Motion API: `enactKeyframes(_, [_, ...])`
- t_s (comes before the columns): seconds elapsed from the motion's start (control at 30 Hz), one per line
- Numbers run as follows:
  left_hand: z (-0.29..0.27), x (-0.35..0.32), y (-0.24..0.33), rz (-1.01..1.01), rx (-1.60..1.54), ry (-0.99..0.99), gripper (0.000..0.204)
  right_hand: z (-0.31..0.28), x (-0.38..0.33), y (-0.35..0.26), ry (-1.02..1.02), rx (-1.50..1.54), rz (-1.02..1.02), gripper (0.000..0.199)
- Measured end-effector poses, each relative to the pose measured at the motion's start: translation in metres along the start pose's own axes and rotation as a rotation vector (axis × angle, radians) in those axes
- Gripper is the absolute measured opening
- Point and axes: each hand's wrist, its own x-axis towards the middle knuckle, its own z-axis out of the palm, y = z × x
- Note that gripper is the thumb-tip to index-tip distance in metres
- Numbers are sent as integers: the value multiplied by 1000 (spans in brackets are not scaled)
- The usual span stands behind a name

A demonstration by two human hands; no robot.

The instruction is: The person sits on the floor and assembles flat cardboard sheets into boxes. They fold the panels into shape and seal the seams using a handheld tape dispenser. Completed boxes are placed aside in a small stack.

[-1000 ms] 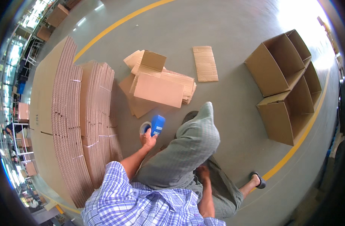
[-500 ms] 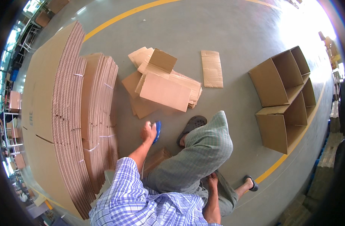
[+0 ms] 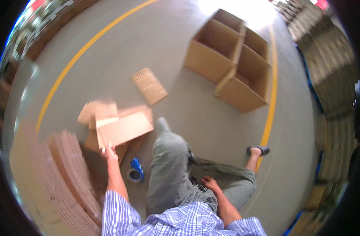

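My left hand [image 3: 110,152] is closed on the near corner of a flat cardboard sheet [image 3: 127,128], which lies on top of a loose pile of cardboard pieces [image 3: 86,113]. A blue tape dispenser [image 3: 137,168] with a roll of tape lies on the floor, to the right of my left forearm. My right hand [image 3: 209,182] rests low by my lap, between my bent legs, its fingers curled. What it holds, if anything, I cannot make out. A single cardboard piece [image 3: 150,85] lies apart on the floor beyond the pile.
Tall bundles of flattened cartons [image 3: 71,169] stand at the left, blurred. Open-topped cardboard boxes [image 3: 243,86] with dividers stand on the floor at the far right. A yellow floor line [image 3: 271,106] runs beside them. Stacked cardboard [image 3: 333,78] lines the right edge.
The view has swung to the right. My left hand has let go of the blue tape dispenser, now on the floor, and taken hold of the top cardboard sheet. My right hand stays by my lap.
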Motion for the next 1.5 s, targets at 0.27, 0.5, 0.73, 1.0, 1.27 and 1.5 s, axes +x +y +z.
enactKeyframes(0.27, [-25, -20, 20, 205, 170, 279, 7, -2, -8, -7, -23, 78, -65, 42])
enactKeyframes(0.5, [-29, -25, 62, 194, 334, 476, 21, -9, -11, 2, 35, 112, -101, 43])
enactKeyframes(0.73, [124, -136, 138, 63, -152, -441, 11, -6, 8, 1, 60, 187, -180, 42])
enactKeyframes(1.0, [349, -334, 98, -111, 16, -1173, 10, -21, 10, -11, 89, 357, -203, 49])
enactKeyframes(1.27, [515, -485, 1, -157, 8, -1155, 13, -38, 5, -16, 144, 509, -189, 48])
enactKeyframes(1.5, [408, -500, -88, 993, 483, -2152, 20, -36, 10, -13, 176, 499, -165, 50])
